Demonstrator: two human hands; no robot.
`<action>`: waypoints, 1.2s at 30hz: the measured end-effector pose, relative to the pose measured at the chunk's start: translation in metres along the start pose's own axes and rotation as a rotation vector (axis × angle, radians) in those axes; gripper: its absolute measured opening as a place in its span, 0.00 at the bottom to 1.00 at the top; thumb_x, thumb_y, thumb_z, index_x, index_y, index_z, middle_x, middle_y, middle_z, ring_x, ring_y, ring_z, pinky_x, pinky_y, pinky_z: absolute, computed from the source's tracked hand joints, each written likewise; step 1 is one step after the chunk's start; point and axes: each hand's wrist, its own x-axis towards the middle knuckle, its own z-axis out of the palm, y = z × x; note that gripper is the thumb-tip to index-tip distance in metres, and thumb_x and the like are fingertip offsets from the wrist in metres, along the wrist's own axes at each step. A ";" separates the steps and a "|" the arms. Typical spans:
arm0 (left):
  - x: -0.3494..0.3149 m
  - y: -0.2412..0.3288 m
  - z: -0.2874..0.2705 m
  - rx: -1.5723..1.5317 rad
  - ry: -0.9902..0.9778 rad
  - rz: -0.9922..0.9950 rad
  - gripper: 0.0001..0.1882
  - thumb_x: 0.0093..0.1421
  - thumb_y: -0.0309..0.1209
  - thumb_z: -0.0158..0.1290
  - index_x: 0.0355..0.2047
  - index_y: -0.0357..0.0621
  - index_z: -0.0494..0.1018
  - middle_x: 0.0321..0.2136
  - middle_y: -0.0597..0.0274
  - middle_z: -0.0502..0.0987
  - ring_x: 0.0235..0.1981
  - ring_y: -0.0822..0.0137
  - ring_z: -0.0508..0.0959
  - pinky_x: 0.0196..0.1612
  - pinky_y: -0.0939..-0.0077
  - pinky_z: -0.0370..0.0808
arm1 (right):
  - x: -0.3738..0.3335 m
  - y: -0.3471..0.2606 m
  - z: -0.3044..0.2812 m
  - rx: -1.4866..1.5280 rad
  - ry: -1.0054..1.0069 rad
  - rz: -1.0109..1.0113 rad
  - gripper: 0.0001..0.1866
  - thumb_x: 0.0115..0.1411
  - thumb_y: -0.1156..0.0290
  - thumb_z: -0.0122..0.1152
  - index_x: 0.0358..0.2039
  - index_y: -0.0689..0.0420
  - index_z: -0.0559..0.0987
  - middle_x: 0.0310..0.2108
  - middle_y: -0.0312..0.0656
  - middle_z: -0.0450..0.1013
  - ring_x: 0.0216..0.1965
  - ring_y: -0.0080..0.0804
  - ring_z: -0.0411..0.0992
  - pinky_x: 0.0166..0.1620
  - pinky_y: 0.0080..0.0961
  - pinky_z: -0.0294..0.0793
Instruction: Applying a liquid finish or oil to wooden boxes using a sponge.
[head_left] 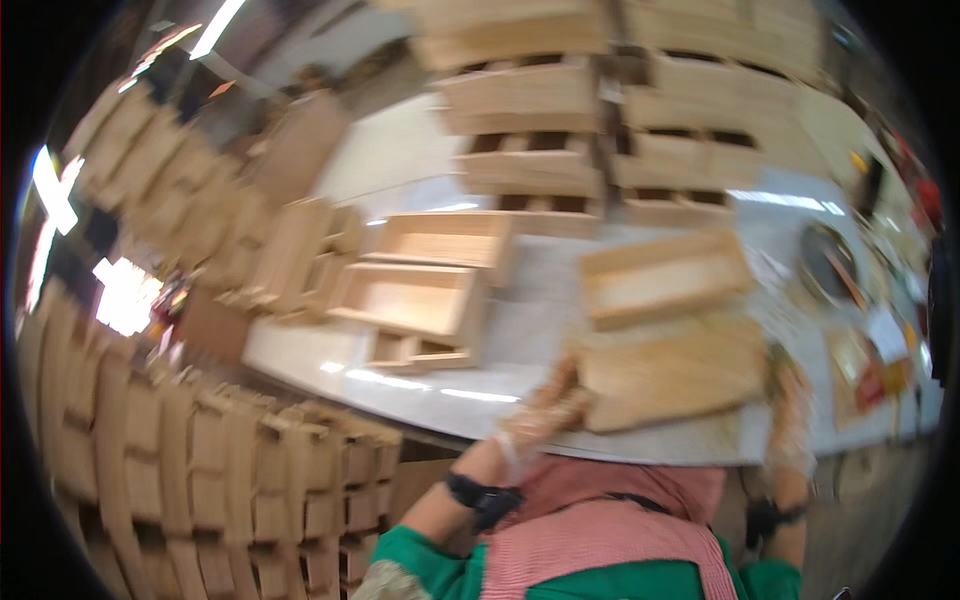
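Observation:
Between my hands is a pale wooden box point(675, 375), its broad flat face turned up, over the near edge of the grey table. My left hand point(552, 405), in a clear thin glove, grips its left end with fingers closed. At the right end is my right hand point(790, 395), also gloved and closed against the wood. A small dark patch point(776, 362) shows by its fingers, too blurred to name. Just beyond lies an open, shallow wooden box point(665, 278), its hollow side facing up.
Two open wooden boxes point(405, 298) stand left of centre on the table point(540, 290). Tall stacks of divided boxes point(525, 110) rise at the back. A round container point(830, 262) with a stick sits at the right. More wooden boxes point(200, 450) are piled on the left.

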 end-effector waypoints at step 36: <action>-0.082 0.174 -0.312 1.266 1.276 -0.332 0.23 0.67 0.31 0.42 0.62 0.42 0.61 0.59 0.49 0.70 0.54 0.51 0.78 0.47 0.57 0.80 | 0.046 -0.053 0.089 -0.123 -0.026 0.180 0.26 0.67 0.57 0.54 0.60 0.60 0.72 0.49 0.40 0.74 0.51 0.28 0.71 0.47 0.26 0.74</action>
